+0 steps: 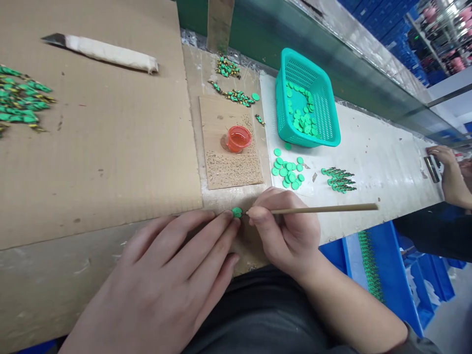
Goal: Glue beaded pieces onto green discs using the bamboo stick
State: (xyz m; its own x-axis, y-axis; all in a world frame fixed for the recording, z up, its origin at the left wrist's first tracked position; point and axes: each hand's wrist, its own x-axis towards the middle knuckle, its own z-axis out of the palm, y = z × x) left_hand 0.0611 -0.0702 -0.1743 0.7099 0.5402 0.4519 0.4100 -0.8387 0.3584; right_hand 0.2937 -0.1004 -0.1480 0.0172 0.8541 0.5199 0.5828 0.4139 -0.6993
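Note:
A small round green disc sits at the near edge of the work surface, held at the fingertips of my left hand, whose fingers lie stretched out and close together. My right hand pinches a thin wooden stick near its left end, close beside the disc. The stick's long end points right. Whether its tip touches the disc I cannot tell. Beyond my hands, a small red cup with reddish liquid stands on a speckled cardboard square. Loose green discs lie right of it.
A turquoise basket holds more green discs. Small green-and-yellow figures lie in clusters. A knife with a wrapped handle rests on cardboard. Another person's hand is at far right, above blue bins.

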